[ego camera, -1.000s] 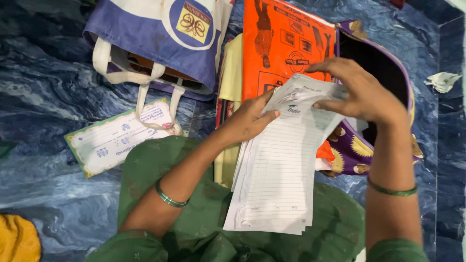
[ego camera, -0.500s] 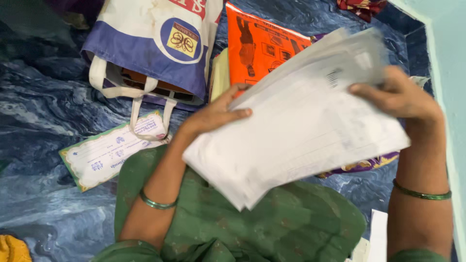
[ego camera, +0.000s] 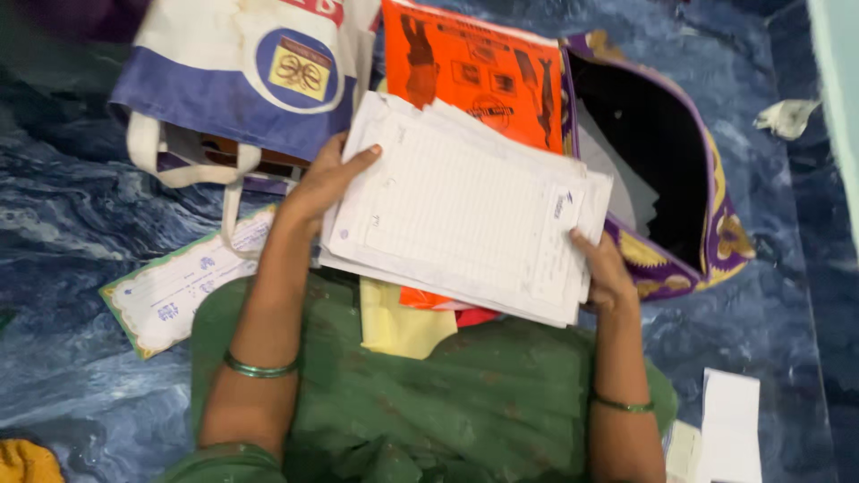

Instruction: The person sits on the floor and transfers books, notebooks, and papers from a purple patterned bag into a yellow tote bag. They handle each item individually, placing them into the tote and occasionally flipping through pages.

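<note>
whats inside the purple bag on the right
The open purple bag shows a few white sheets leaning against its left inner side. The rest of the inside is dark, and the stack of papers covers its lower left corner, so anything deeper cannot be seen.

The purple bag [ego camera: 716, 241] blocks the right, the tote bag [ego camera: 242, 80] and orange folder [ego camera: 474, 72] block ahead; bare blue floor [ego camera: 72, 206] lies open leftward.

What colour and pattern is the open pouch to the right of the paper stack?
The open pouch is purple with yellow-gold motifs along its rim and a dark inside, seen best in the head view.
</note>
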